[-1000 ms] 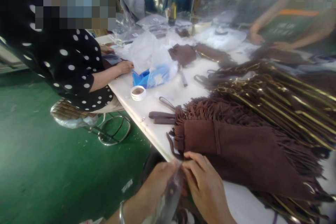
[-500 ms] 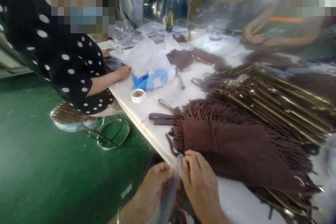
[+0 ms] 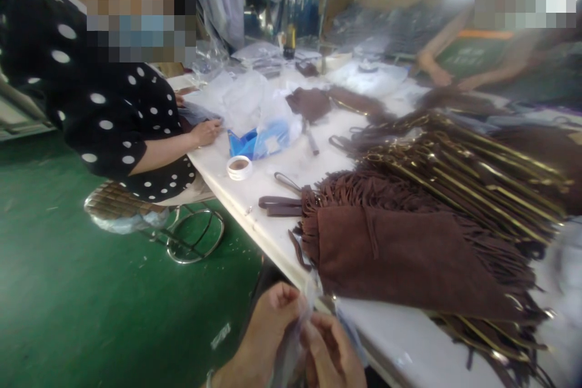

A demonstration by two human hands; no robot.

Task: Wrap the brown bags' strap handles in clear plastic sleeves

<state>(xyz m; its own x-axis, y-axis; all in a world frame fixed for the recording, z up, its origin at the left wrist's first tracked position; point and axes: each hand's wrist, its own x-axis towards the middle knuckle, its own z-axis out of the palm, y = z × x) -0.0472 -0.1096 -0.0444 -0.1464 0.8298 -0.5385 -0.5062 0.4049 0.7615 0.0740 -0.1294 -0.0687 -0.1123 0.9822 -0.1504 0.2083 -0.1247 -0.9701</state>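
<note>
My left hand (image 3: 266, 333) and my right hand (image 3: 334, 354) meet at the bottom of the head view, just off the near edge of the white table (image 3: 291, 163). Both pinch a thin clear plastic bag (image 3: 295, 339) between their fingers; something dark seems to lie inside it, but I cannot make it out. Right beyond my hands lies a brown suede fringed bag (image 3: 404, 254) on a stack of the same, with gold chains (image 3: 477, 188) across the pile.
A person in a black polka-dot top (image 3: 104, 115) sits on a stool (image 3: 136, 212) at the left, hand on the table. A tape roll (image 3: 239, 167), a blue and clear plastic heap (image 3: 264, 127) and brown straps (image 3: 282, 205) lie nearby. Another person's arms (image 3: 454, 66) work at the far right. Green floor (image 3: 91, 303) lies to the left.
My hands have drawn back toward me and lower in view, off the suede bag's edge, still pinching the plastic bag. The view has shifted slightly.
</note>
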